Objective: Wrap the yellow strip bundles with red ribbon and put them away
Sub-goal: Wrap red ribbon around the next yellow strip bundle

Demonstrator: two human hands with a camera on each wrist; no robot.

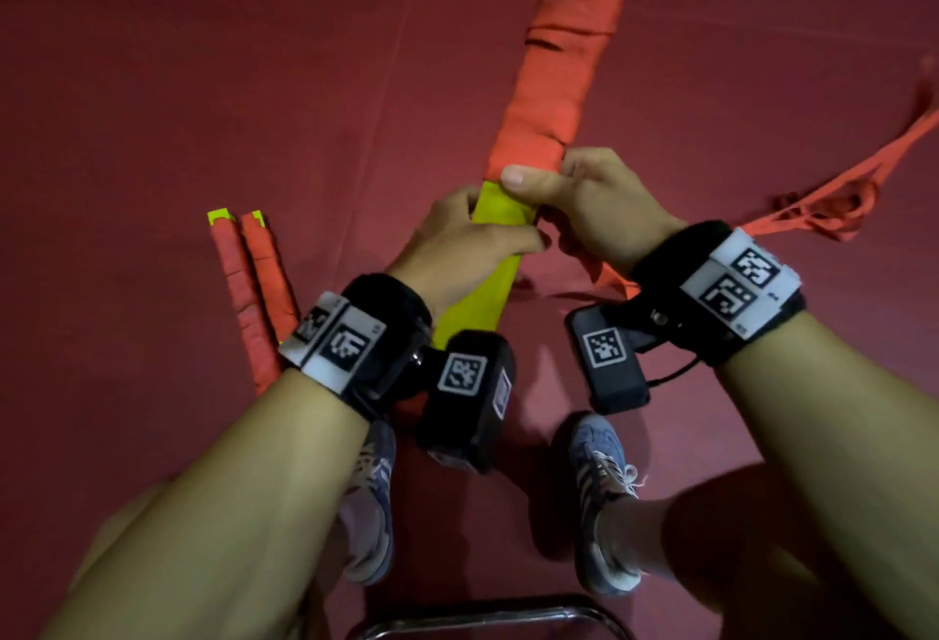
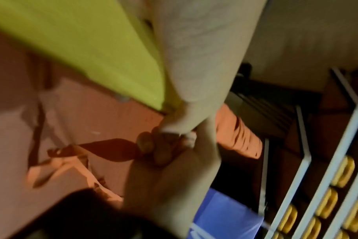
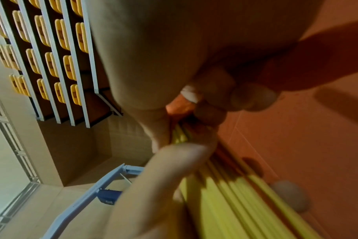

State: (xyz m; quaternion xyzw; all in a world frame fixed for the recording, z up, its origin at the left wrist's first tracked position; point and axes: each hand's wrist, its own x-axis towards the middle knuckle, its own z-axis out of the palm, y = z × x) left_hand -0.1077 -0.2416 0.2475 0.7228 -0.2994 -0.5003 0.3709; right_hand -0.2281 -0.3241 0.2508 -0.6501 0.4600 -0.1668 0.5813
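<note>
A long yellow strip bundle (image 1: 480, 304) slants up from my wrists, its far part wound in red ribbon (image 1: 554, 85). My left hand (image 1: 472, 238) grips the bare yellow part just below the wrap; the left wrist view shows that yellow part (image 2: 92, 48) beside my palm. At the wrap's edge my right hand (image 1: 574, 197) lays its thumb across the bundle and curls its fingers round the ribbon. The loose ribbon tail (image 1: 838, 212) trails off to the right over the floor. Two wrapped bundles (image 1: 254, 289) lie side by side at the left, with yellow tips showing.
The red floor (image 1: 178, 106) spreads all round. My two shoes (image 1: 604, 497) stand below the hands, and a metal chair rail (image 1: 488, 614) runs along the bottom edge. The wrist views show a blue frame (image 3: 88, 194) and a rack of yellow items (image 3: 51, 48).
</note>
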